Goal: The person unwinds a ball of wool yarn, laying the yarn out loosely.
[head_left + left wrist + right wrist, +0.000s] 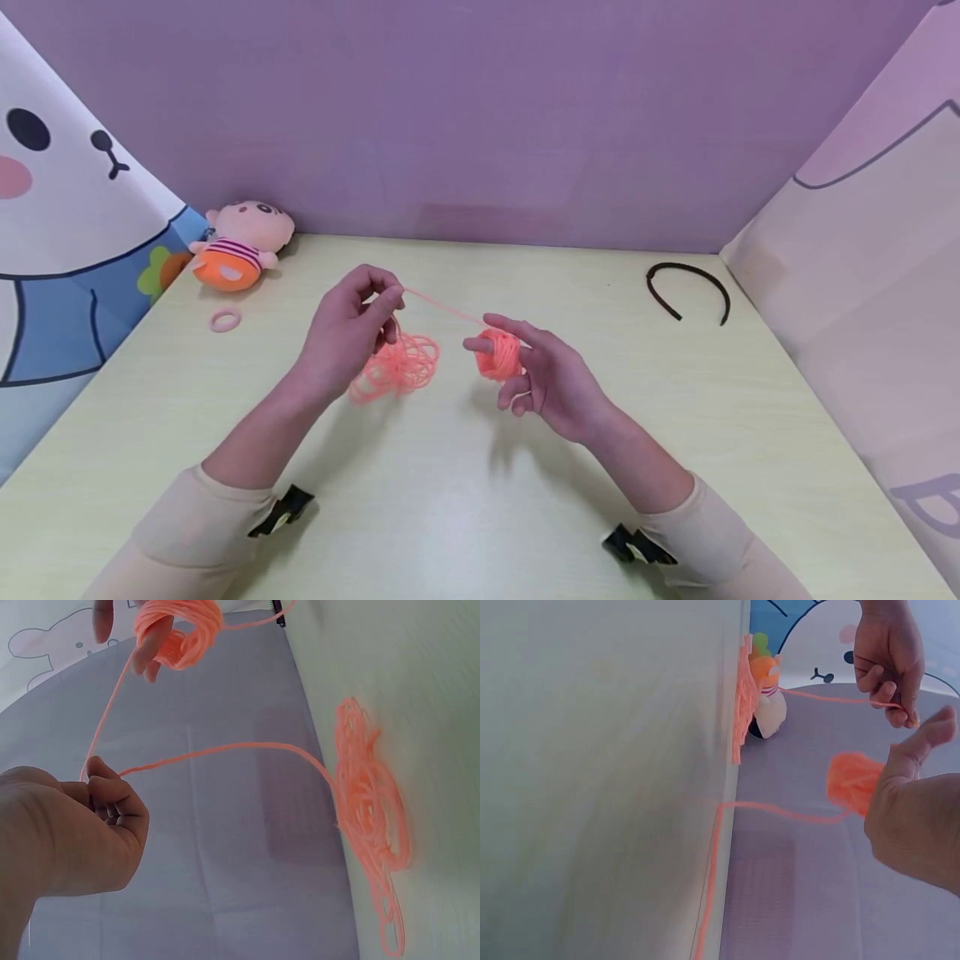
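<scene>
My left hand (351, 325) pinches a strand of coral-pink yarn (442, 306) between thumb and fingertips. That strand runs taut to a small wound coil of the same yarn (501, 358), which sits round fingers of my right hand (558, 379). One right fingertip pokes out through the coil's middle; another finger lies straight above it, and the lower fingers bend beneath. A loose heap of yarn (401, 367) lies on the table below my left hand, joined to it by a slack strand. In the right wrist view, a separate tail (780, 811) hangs from the coil down to the table.
A pig-like plush toy (236, 246) sits at the back left, with a pink ring (225, 320) in front of it. A dark headband (688, 279) lies at the back right. Purple and printed panels surround the pale table (450, 500). Black clips (281, 510) are at both sleeves.
</scene>
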`<state>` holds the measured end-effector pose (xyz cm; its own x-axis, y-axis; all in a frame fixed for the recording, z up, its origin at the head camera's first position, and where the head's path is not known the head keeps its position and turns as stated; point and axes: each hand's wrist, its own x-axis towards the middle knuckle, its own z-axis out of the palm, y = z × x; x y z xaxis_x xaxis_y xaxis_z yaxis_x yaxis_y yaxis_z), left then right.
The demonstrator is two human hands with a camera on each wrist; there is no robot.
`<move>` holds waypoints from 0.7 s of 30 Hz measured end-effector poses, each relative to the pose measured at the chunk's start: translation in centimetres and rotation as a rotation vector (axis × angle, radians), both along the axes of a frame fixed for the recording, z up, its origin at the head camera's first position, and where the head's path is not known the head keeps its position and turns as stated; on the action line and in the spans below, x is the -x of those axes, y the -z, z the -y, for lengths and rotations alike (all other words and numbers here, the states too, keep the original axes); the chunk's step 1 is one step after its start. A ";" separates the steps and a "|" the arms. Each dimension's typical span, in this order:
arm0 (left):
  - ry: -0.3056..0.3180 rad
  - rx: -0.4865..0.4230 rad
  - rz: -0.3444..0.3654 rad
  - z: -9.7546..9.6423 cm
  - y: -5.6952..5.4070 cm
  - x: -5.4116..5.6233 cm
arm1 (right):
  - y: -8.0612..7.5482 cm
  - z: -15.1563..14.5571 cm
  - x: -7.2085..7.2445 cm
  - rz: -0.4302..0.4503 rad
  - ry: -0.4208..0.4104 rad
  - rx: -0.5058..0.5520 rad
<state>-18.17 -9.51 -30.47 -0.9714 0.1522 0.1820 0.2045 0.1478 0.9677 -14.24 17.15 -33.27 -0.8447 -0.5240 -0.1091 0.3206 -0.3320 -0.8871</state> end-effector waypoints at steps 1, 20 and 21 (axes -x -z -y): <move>-0.009 0.002 -0.005 0.1 -0.1 0.0 | 0.0 0.0 0.1 0.006 0.021 0.008; -0.232 0.071 0.101 1.4 -0.1 1.0 | -0.1 -0.1 0.2 -0.020 0.160 0.076; -0.212 0.092 0.109 1.3 0.0 1.0 | -0.1 -0.1 0.2 -0.022 0.152 0.079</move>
